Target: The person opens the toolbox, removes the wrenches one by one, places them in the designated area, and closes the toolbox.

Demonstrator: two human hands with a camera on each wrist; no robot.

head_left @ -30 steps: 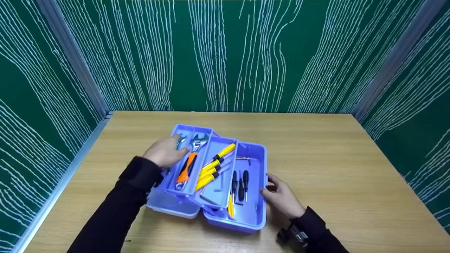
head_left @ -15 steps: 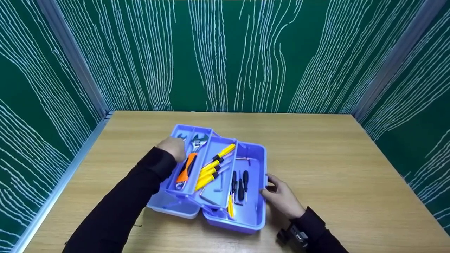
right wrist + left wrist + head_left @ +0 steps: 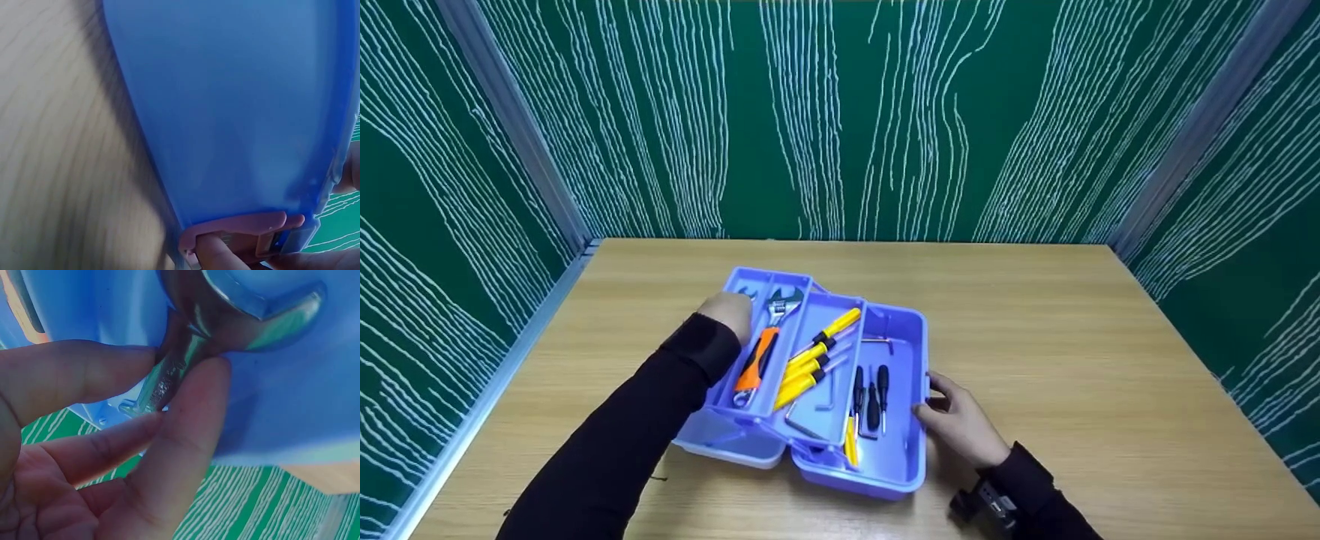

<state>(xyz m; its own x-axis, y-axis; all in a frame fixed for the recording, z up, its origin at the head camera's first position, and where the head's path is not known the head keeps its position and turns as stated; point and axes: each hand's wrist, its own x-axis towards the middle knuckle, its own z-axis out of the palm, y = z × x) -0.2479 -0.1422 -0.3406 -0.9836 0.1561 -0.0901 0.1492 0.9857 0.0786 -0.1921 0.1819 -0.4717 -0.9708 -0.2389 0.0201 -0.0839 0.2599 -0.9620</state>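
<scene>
A purple-blue plastic toolbox (image 3: pixel 904 465) stands unfolded, its stepped trays leaning out to the left. Over the leftmost tray, my left hand (image 3: pixel 727 315) pinches a shiny open-end wrench (image 3: pixel 177 363) just below its head, between thumb and fingers. From the head view those fingers are hidden behind the back of the hand. Beside it in the tray lies an adjustable wrench (image 3: pixel 765 349) with an orange-and-black handle. My right hand (image 3: pixel 964 427) grips the toolbox's right side, one fingertip in the pinkish latch (image 3: pixel 242 225), the thumb near the rim.
Yellow-handled screwdrivers (image 3: pixel 802 367) and hex keys fill the middle tray. Small black screwdrivers (image 3: pixel 874 405) lie in the deep right compartment. The toolbox lid (image 3: pixel 727 442) rests folded back on the wooden table (image 3: pixel 1072 337). Green, white-streaked panels (image 3: pixel 885 120) enclose the table.
My left hand has turned over and shifted slightly right, its fingers now down in the tray on the open-end wrench. The right hand and toolbox stay in place.
</scene>
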